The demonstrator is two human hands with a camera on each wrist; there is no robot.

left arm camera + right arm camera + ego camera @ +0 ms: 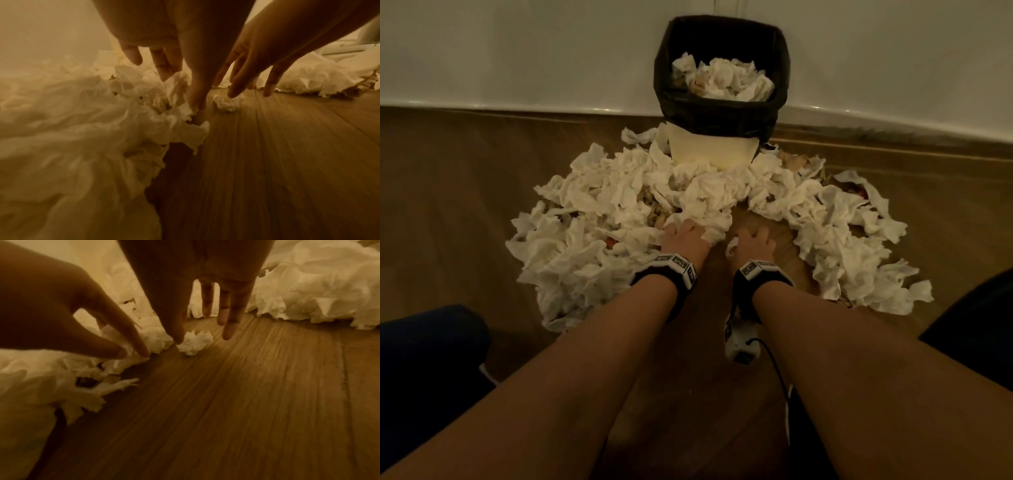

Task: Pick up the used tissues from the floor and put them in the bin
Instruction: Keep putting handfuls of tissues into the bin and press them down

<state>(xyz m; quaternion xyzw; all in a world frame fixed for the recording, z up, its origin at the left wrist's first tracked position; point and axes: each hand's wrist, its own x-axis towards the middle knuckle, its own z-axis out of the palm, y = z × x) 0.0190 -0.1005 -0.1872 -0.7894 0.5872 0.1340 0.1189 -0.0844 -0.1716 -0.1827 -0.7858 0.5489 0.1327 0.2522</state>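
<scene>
Bin [722, 113] upright against the wall [517, 51] at the far edge of the floor [448, 205]; black liner folded over its rim, crumpled tissues heaped inside to near the top. Used tissues [592, 212] spread over the floor in a wide arc in front of the bin and to both sides, piled thick on the left, touching the bin's base. Strip of bare floor between the two halves of the pile.

Left hand [685, 240] lowered onto the inner edge of the left heap; thumb and forefinger pinching a fold of tissue, seen in the right wrist view, other fingers [162, 65] extended into the pile.

Right hand [751, 245] just beside the left, over the bare strip; fingers [230, 321] straight and spread, pointing down, gripping nothing. Small tissue ball [194, 342] lying alone on the floor directly under that hand, thumb tip touching or nearly touching it; cannot tell which.

Bands with black-and-white markers [671, 270] on both wrists. Dark-clothed knees at lower left and right edges.
</scene>
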